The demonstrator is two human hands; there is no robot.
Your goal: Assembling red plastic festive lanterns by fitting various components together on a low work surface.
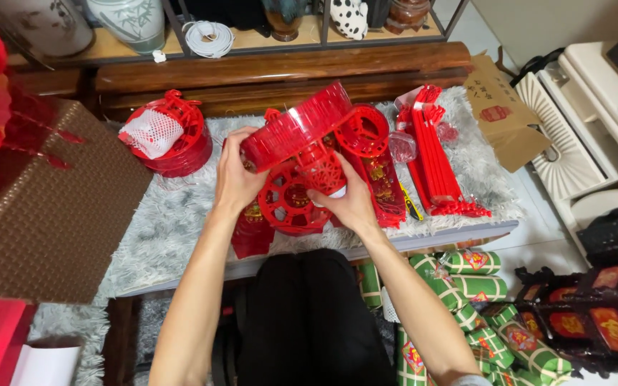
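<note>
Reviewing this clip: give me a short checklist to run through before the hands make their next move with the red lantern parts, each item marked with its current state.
1. Left hand grips the ribbed red panel: ok, fingers wrap its lower end.
2. Right hand steadies the red lattice piece: ok, fingertips are on it.
3. Panel seated in the round red frame: cannot tell, the joint is hidden by the hands.
4. Spare red rods within view on the grey fluffy mat: ok.
5. Stack of red frames apart from the hands: ok.
</note>
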